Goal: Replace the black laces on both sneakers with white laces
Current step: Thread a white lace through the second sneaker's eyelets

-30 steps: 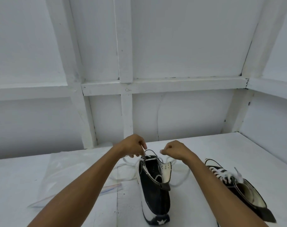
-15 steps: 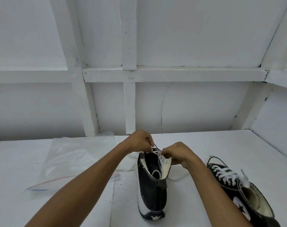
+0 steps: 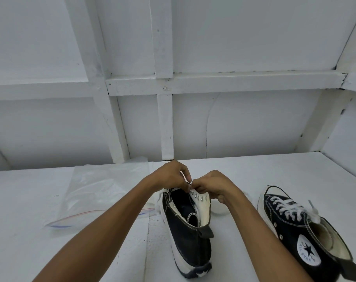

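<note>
Head view: L hand [image 3: 169,176] & R hand [image 3: 211,185] meet at frame ctr, fingers curled, both pinching white lace [image 3: 221,211] at top eyelets of ctr sneaker [image 3: 189,237]. Lace slack loops on bench [image 3: 30,200] beside sneaker. 2nd sneaker [image 3: 307,231], white-laced, lower right, apart. Plastic bag [image 3: 103,192] mid-left.

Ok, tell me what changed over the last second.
The left hand and right hand, earlier apart, now meet, pinching the white lace at the eyelets of the middle black canvas high-top sneaker. The white-laced black sneaker and clear plastic zip bag stayed put.
</note>
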A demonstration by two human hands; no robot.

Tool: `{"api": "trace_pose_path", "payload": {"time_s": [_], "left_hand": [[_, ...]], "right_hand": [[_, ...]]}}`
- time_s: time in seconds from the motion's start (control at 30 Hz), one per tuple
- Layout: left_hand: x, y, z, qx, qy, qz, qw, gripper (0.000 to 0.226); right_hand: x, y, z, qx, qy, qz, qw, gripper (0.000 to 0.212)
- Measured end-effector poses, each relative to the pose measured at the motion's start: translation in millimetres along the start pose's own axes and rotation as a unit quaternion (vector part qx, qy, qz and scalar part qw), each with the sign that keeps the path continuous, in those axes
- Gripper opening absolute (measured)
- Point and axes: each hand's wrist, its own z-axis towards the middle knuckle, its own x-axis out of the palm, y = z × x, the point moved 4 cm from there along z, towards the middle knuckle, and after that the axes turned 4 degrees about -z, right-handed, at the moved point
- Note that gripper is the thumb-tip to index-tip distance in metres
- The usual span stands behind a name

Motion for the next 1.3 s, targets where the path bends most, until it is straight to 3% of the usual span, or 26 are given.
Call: {"api": "trace_pose_path", "payload": {"time_s": [0.2,0.6,0.93,1.0,1.1,1.2,1.23,1.27,1.3], "left_hand": [[-3.7,5.0,-8.9,-0.019,-0.058,-0.009,0.998,0.021],[1.9,-2.3,-14.1,-0.008,-0.093,0.0,0.996,0.017],[10.7,3.7,-9.8,-0.01,-0.057,-0.027,0.998,0.019],[8.5,4.1,-10.5,-0.016,-0.036,-0.032,0.999,0.015],[-3.5,3.5,-15.8,-0.028,0.001,-0.064,0.998,0.01],[-23.4,6.5,-21.1,-0.043,0.009,-0.074,0.996,0.012],[-30.2,7.8,-22.5,-0.046,0.006,-0.077,0.996,0.013],[-36.6,9.2,-23.7,-0.048,0.002,-0.077,0.996,0.013],[-43.4,10.3,-24.7,-0.05,-0.003,-0.073,0.996,0.014]], "right_hand": [[-2.9,-2.0,-3.9,0.006,0.0,0.001,1.0,0.021],[-7.1,-10.1,-8.8,0.01,0.029,0.052,0.998,0.022],[-6.7,-24.1,6.2,0.02,0.056,0.035,0.998,0.01],[-4.5,-27.6,11.8,0.012,0.04,0.018,0.999,0.016],[-4.4,-28.5,19.1,0.021,0.022,0.153,0.988,0.018],[-7.2,-29.1,26.7,0.048,0.029,0.418,0.907,0.018],[-10.9,-31.2,30.8,0.055,0.016,0.457,0.888,0.021],[-14.9,-33.7,33.8,0.056,0.001,0.449,0.892,0.023],[-19.4,-35.8,35.7,0.05,-0.013,0.39,0.919,0.024]]}}
